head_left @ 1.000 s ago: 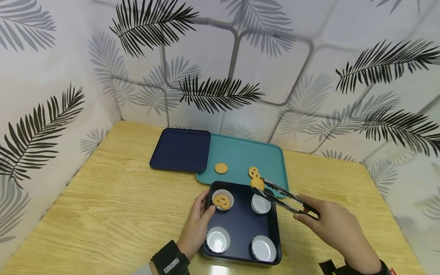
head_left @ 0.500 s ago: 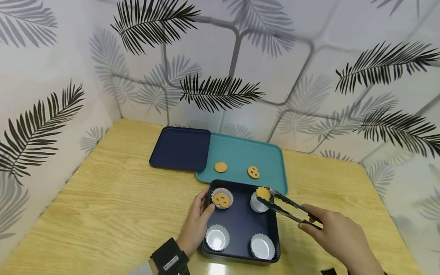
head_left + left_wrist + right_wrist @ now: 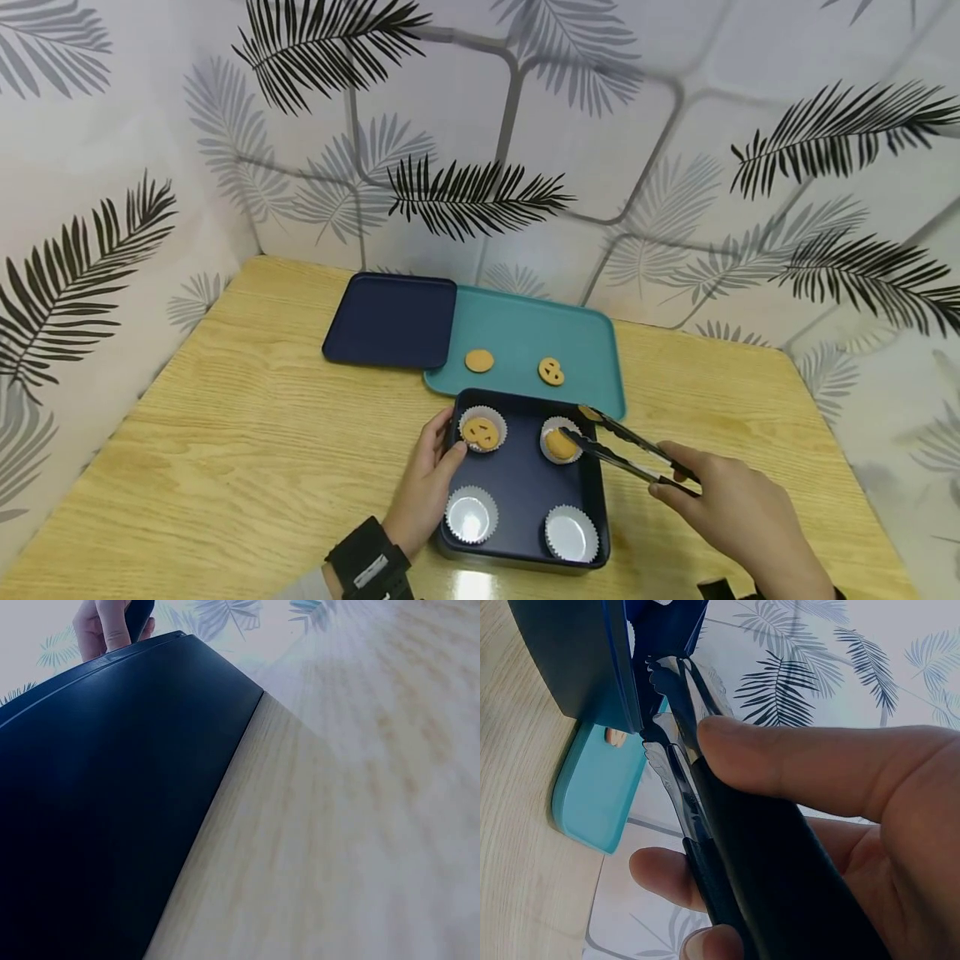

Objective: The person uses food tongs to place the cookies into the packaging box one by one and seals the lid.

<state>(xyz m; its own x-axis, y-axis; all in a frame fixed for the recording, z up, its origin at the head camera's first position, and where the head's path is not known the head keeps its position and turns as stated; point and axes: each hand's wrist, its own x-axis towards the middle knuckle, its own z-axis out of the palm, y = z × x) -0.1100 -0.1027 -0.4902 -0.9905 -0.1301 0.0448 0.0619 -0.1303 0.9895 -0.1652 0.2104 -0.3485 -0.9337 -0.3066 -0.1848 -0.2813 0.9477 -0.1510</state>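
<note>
My left hand [image 3: 422, 493] grips the left wall of a deep dark blue baking tin [image 3: 517, 483], thumb over the rim. My right hand [image 3: 738, 504] holds metal tongs [image 3: 630, 463] with black handles. The tongs' arms are spread over the tin's far right corner. One tip is at a round cookie [image 3: 558, 446] lying in the far right white cupcake liner; the other is above the rim. A pretzel-shaped cookie [image 3: 480, 432] lies in the far left liner. Two near liners [image 3: 471, 514] hold nothing. In the right wrist view, thumb and fingers hold the tongs' handles [image 3: 757, 840].
Behind the tin lies a teal tray [image 3: 532, 325] with a round cookie [image 3: 479, 361] and a pretzel-shaped cookie [image 3: 551, 372]. A flat navy tray [image 3: 393, 321] overlaps its left end. The wooden table [image 3: 262, 433] meets a leaf-patterned wall covering [image 3: 480, 100].
The tongs carried the round cookie from the teal tray to the far right liner. Their arms have spread and the cookie now lies in the liner. My left hand stays on the tin.
</note>
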